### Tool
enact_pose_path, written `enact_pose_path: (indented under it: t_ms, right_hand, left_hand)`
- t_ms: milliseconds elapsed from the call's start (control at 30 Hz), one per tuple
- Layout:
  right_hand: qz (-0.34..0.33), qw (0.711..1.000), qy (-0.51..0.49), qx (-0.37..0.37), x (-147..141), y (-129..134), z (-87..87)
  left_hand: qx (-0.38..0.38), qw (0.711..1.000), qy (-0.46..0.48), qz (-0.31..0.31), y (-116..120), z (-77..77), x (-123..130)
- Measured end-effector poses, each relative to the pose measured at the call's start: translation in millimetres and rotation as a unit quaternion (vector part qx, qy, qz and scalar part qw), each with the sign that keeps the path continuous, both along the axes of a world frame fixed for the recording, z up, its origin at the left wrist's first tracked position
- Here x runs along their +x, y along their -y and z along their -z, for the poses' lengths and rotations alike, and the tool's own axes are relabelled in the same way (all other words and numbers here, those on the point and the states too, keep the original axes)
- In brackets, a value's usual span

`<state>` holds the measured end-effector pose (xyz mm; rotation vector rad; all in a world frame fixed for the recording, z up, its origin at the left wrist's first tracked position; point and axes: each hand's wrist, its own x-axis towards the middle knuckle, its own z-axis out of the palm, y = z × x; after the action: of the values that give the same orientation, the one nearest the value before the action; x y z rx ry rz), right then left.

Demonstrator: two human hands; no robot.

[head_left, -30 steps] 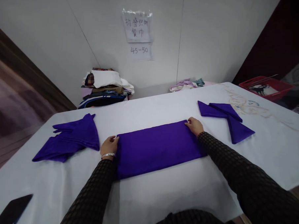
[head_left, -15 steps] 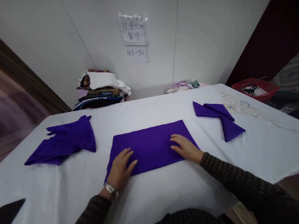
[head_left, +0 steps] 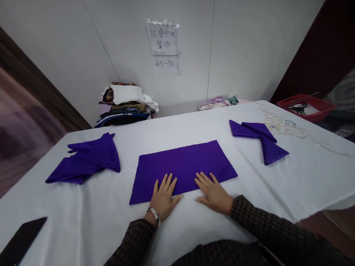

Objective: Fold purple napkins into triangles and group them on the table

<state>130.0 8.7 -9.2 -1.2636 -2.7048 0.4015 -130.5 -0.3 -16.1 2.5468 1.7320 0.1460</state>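
Observation:
A purple cloth (head_left: 181,162), folded into a flat rectangle, lies in the middle of the white-covered table (head_left: 177,129). My left hand (head_left: 164,198) rests palm down on its near edge, fingers spread, a silver bracelet on the wrist. My right hand (head_left: 213,192) lies flat farther right on the same edge, its fingers also apart. Neither hand grips anything. To the left sits a crumpled, loosely layered purple cloth (head_left: 90,158). On the right lies another purple cloth (head_left: 261,137), folded into pointed shapes.
Folded clothes are stacked (head_left: 125,106) at the back left, with a smaller fabric pile (head_left: 216,103) at the back middle. A red basket (head_left: 322,113) stands beyond the right edge. At the front left lies a dark flat object (head_left: 20,243). Paper signs (head_left: 164,41) hang on the wall.
Both hands have come down toward the cloth's near edge and closer together, and their fingers now lie flat. The view has shifted slightly left.

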Motion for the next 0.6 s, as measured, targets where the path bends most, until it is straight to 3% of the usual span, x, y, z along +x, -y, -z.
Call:
enact_pose_path:
  t_ms: [200,367,467,600]
  right_hand:
    - [0.144,0.985,0.049,0.077,87,7,11.9]
    - [0.157,0.980,0.066,0.107,99,11,20.0]
    - [0.149,0.978,0.065,0.129,99,12,25.6]
    - [0.134,0.976,0.065,0.156,104,10,33.5]
  left_hand:
    - [-0.010,1.000,0.013,0.000,1,-0.1,0]
    - [-0.031,0.999,0.027,-0.024,-1,-8.4,4]
    - [-0.028,0.998,0.042,-0.047,2,-19.9,28]
    - [-0.025,0.993,0.100,0.053,3,-29.3,87]
